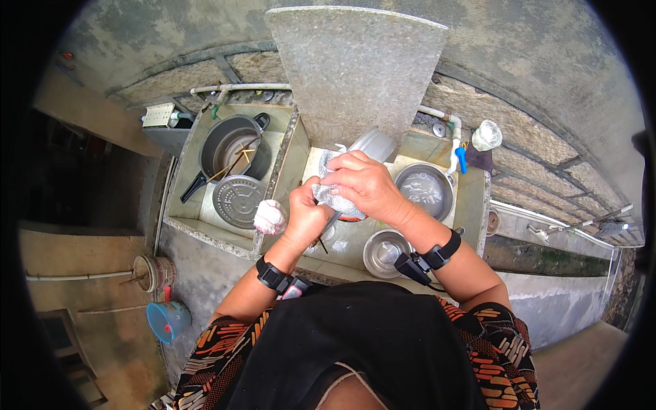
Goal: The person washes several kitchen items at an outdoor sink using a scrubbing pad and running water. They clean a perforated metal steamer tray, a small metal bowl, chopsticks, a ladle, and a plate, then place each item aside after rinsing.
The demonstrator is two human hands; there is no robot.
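My left hand is closed around a thin, partly hidden metal utensil over the middle of a tiled outdoor sink. My right hand presses a grey mesh cloth against it, just beside my left fingers. Behind my right hand stands a tilted metal pot or basin, partly hidden. A metal basin with water is under the tap at the right. A smaller steel bowl sits nearer to me, below my right forearm. Something with a red rim lies under the cloth, mostly covered.
In the left basin a dark pressure cooker pot holds chopsticks, beside a perforated steamer plate. A white and pink bundle rests on the divider. A stone slab leans behind. A blue-handled tap and white tub are right.
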